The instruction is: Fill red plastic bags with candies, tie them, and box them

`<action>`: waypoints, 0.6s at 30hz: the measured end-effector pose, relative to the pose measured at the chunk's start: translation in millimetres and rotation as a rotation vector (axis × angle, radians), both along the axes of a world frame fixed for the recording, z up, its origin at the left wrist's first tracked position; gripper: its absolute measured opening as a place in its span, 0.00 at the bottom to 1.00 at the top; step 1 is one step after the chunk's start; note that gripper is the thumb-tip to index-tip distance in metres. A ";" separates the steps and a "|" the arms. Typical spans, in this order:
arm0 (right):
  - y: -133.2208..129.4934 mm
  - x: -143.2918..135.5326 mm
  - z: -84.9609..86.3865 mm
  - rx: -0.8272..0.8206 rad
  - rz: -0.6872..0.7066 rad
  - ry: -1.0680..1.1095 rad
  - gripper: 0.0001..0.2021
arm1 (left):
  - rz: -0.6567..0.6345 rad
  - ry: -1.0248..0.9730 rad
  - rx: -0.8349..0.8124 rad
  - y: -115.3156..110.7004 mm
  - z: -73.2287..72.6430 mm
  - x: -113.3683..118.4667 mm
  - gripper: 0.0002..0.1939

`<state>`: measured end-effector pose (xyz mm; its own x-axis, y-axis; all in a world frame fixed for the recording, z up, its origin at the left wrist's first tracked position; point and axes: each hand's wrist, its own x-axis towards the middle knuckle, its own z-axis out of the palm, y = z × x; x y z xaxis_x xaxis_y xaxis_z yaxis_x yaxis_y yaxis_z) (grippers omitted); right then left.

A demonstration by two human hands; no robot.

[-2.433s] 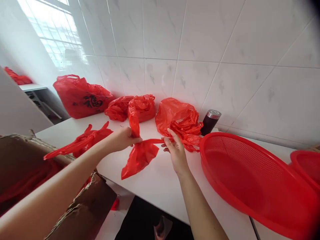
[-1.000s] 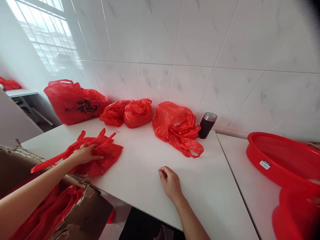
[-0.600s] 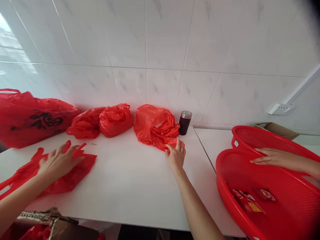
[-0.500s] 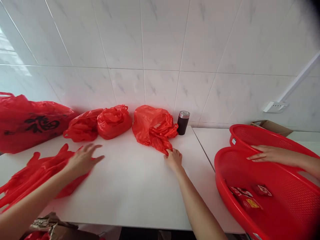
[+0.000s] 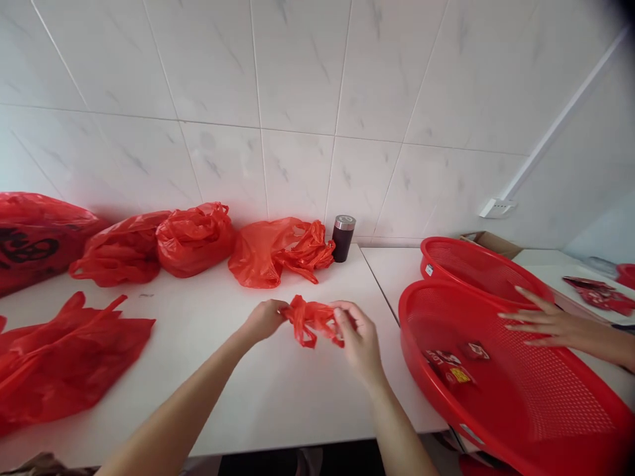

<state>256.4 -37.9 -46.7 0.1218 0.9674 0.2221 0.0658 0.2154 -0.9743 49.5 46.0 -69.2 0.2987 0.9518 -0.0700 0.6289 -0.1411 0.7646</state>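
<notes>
Between my two hands, over the middle of the white table (image 5: 278, 396), a small crumpled red plastic bag (image 5: 310, 317) is stretched out. My left hand (image 5: 265, 319) pinches its left end, and the fingertips of my right hand (image 5: 358, 334) grip its right end. Just behind it, a loose red plastic bag (image 5: 258, 254) lies slack near the wall. Left of that one stand a rounded, filled red bag (image 5: 193, 244) and another bunched red bag (image 5: 124, 254). A flat heap of red bags (image 5: 69, 363) spreads over the table's left side.
A dark tumbler with a silver lid (image 5: 343, 238) stands by the wall. On the right, two large red plastic baskets (image 5: 414, 330) overlap; the nearer holds a few small packets (image 5: 449, 370). A co-worker's hand (image 5: 555, 325) reaches over them. A printed red bag (image 5: 30, 248) sits far left.
My left hand has come from the left heap to the centre and now grips the small red bag. My right hand has drawn this bag away from the loose bags. The view has turned right.
</notes>
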 end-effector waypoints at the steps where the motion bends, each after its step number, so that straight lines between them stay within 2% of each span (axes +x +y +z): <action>1: -3.0 7.7 1.2 -0.011 -0.090 0.044 0.17 | 0.015 -0.045 -0.003 -1.6 1.9 -3.8 0.15; 3: -8.3 22.0 2.4 -0.017 -0.229 0.105 0.18 | 0.043 -0.188 -0.056 -8.7 4.8 -17.0 0.20; 5: -12.2 33.0 3.3 0.008 -0.304 0.133 0.17 | 0.095 -0.394 -0.189 -19.2 4.8 -33.5 0.21; 7: -14.8 38.9 5.0 0.040 -0.321 0.153 0.17 | 0.233 -0.594 -0.305 -31.2 3.2 -47.2 0.22; 8: -15.7 39.5 6.2 0.044 -0.304 0.165 0.16 | 0.339 -0.664 -0.297 -37.8 2.9 -50.9 0.23; 10: -17.6 35.4 8.7 0.026 -0.225 0.193 0.16 | 0.540 -0.693 -0.100 -52.9 5.5 -48.8 0.21; 11: -19.0 30.8 9.9 0.012 -0.174 0.210 0.15 | 0.588 -0.657 0.056 -61.5 8.3 -42.5 0.19; 12: -20.8 24.8 10.9 -0.001 -0.126 0.223 0.15 | 0.575 -0.578 0.214 -70.6 11.6 -33.1 0.17; 14: -26.4 10.3 12.5 -0.020 -0.023 0.238 0.13 | 0.421 -0.329 0.484 -87.6 17.4 -8.9 0.12; 16: -35.0 -3.5 13.7 -0.039 0.119 0.229 0.12 | 0.290 -0.074 0.678 -98.5 18.5 13.9 0.11; 18: -45.6 -12.2 14.6 -0.069 0.276 0.203 0.10 | 0.262 0.125 0.800 -99.9 12.9 26.8 0.11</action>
<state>244.1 -83.6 -32.0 -0.1115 0.9819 0.1528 -0.1819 0.1309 -0.9746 76.3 -53.9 -56.3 0.0964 0.7661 0.6355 0.7898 -0.4474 0.4196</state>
